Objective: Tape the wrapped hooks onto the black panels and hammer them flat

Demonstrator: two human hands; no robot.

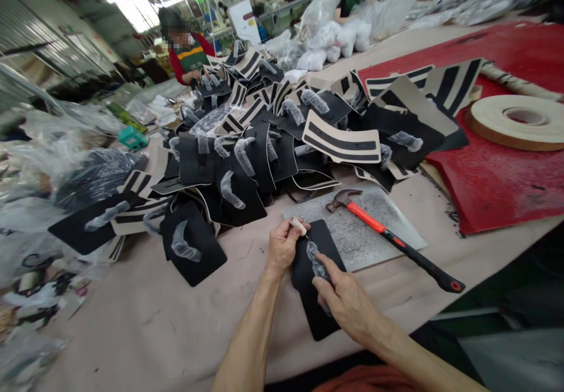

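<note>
A black panel (315, 315) lies on the table before me, with a plastic-wrapped handle (318, 265) on its face. My left hand (282, 246) is closed at the panel's upper left edge, pinching a small white object (298, 225) between thumb and fingers, near the handle's far end. On the wrapped handle rests my right hand (341, 295), its thumb and index finger round the plastic. Beyond the panel, a claw hammer (396, 242) with a red and black handle lies across a grey scuffed board (365, 251).
A large heap of black and beige panels (238, 189) with wrapped handles spans the table's middle. A tape roll (522, 119) sits on a red sheet (497, 204) at right. Plastic bags (326, 39) lie at the back and left. Two people stand across the table.
</note>
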